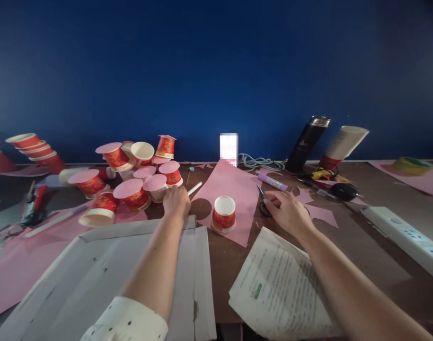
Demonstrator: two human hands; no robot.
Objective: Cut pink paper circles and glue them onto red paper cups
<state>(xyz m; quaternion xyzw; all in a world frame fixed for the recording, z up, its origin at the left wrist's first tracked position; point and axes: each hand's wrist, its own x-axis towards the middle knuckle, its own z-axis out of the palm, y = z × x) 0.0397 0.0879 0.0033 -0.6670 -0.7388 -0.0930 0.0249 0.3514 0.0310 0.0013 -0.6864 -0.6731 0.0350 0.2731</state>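
Nearest the viewer, a flattened grey cardboard sheet (106,279) lies at left and printed paper pages (280,289) at right, both on the brown table (372,246). Beyond the cardboard, the left hand (176,201) is closed in a loose fist around a white pencil (195,188), whose tip projects to the right. Just right of it, a red paper cup (224,214) stands upside down on a pink paper sheet (234,189). The right hand (287,210) lies palm down, fingers partly spread, fingertips touching black scissors (263,204); it grips nothing. Farther left, a cluster of pink-capped cups (138,182) crowds the table. A purple glue stick (272,182) lies beyond the scissors. A black flask (306,143) leans at the far wall.
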